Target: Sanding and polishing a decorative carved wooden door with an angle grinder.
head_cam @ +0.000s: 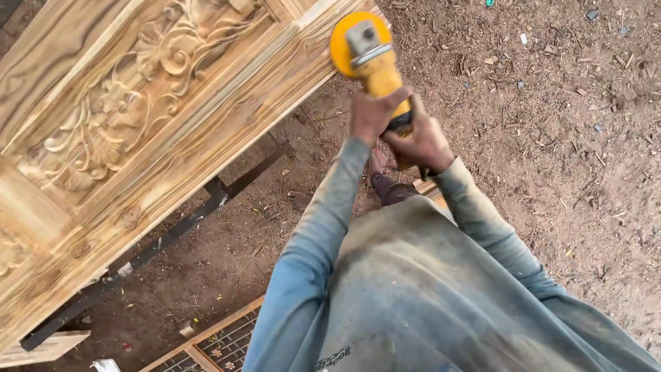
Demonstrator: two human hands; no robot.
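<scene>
Head view, looking down. Both hands grip a yellow angle grinder (368,58) by its body. Left hand (372,114) is wrapped around the yellow housing, fingers closed. Right hand (421,143) is closed on the dark rear handle just behind it. The grinder's disc end sits at the edge of a carved wooden door panel (131,131), which lies flat on a black metal stand (165,238). Sawdust-covered dirt ground (551,138) lies below. Blue-grey sleeves are dusty.

Black metal bar (138,258) under frame; wire mesh panel (227,344); sawdust-strewn dirt ground (551,138).
</scene>
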